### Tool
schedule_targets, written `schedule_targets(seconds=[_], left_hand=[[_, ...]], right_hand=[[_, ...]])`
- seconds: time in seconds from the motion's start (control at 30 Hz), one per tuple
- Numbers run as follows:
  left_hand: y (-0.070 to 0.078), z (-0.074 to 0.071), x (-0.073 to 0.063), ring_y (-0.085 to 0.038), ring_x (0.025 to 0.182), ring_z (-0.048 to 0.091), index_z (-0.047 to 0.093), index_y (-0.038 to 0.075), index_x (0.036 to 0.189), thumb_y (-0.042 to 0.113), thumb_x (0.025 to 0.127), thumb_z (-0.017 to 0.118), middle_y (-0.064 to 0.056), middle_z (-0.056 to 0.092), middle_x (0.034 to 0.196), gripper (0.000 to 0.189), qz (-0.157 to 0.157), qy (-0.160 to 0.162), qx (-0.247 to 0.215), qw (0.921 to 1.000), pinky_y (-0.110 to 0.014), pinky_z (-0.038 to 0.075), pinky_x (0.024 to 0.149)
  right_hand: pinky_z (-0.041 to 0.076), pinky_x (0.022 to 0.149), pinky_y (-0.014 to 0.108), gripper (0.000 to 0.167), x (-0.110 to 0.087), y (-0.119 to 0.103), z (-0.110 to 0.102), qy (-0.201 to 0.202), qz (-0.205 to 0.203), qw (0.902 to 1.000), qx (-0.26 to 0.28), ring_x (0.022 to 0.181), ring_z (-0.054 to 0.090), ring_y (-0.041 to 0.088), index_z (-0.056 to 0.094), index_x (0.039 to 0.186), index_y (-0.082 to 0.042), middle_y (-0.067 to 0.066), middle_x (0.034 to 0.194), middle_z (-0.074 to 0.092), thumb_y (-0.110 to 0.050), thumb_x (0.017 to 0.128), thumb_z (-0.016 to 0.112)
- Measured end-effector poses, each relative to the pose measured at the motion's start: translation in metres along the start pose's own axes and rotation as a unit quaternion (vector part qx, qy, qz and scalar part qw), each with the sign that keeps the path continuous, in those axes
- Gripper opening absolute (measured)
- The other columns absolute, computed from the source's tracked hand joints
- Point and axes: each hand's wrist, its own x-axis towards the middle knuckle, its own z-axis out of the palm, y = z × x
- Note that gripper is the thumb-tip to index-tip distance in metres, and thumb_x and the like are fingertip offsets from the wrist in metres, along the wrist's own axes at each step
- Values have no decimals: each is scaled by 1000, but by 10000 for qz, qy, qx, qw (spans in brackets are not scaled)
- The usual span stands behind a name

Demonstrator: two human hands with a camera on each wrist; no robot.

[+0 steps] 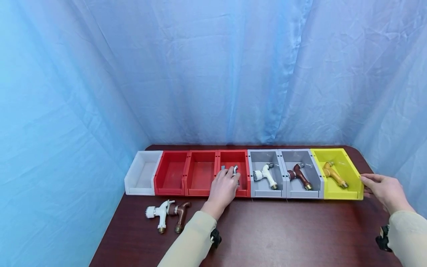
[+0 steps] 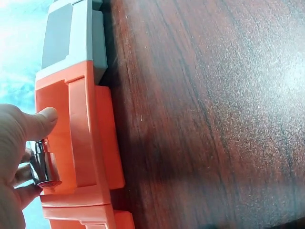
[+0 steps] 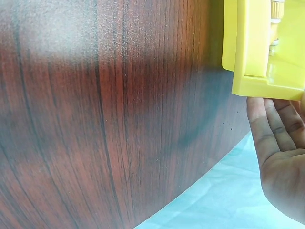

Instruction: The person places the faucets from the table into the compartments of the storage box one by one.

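table [image 1: 283,230]: dark red-brown, streaked wood grain, glossy; far edge at 12 o'clock, rounded corner at its 1 o'clock.
curtain [image 1: 207,74]: pale blue cloth, creased, in vertical folds; spans 9 through 12 to 3 o'clock around the table; brightest blue at 9, lilac-tinged at 12. also past the table edge at 5 o'clock, right wrist view.
light: whitish glare [image 2: 295,71] on the tabletop, 2 o'clock in left wrist view, 10 in right.

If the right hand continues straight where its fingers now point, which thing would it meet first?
The right hand would first meet the yellow bin, at its outer side wall. It seems to be touching there, though exact contact is hard to judge.
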Motion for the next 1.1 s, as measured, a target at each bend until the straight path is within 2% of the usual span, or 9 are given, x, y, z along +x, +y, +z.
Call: schedule_targets(seconds=[0.3,0.43,0.57,0.73,1.1], left_hand=[[-4,5,3,-26,125,59,66,19,138,35,83,86,-9,60,144,60,-32,-254,189,9995,-39,56,99],[-4,0,4,-26,130,56,62,22,143,37,84,85,-6,54,151,65,-144,-447,28,9989,-39,57,98],[-4,-8,2,-27,137,50,59,25,146,40,84,84,-4,51,154,68,-178,-594,-131,9980,-42,50,107],[-9,-16,-9,-31,145,41,55,28,149,47,83,83,-3,48,157,74,-108,-658,-175,9976,-48,38,118],[-29,-25,-47,-37,150,31,55,28,149,54,82,81,-5,43,160,76,331,-463,-99,9983,-55,30,121]], right_hand=[[63,74,42,60,3,1,1,5,36,10000,-1,75,72,18,40,146,17,42,132,51,-30,109,48],[63,73,41,60,3,1,1,5,50,10000,5,75,72,17,40,146,17,42,133,50,-30,109,48],[63,73,41,61,2,2,1,8,51,10000,21,75,71,17,38,147,17,43,136,47,-30,109,48],[63,73,40,61,2,1,1,34,97,9999,11,74,70,15,38,148,16,43,137,45,-30,110,46],[63,73,40,60,3,2,1,50,148,9999,-28,73,70,13,39,147,16,42,138,45,-31,110,46]])
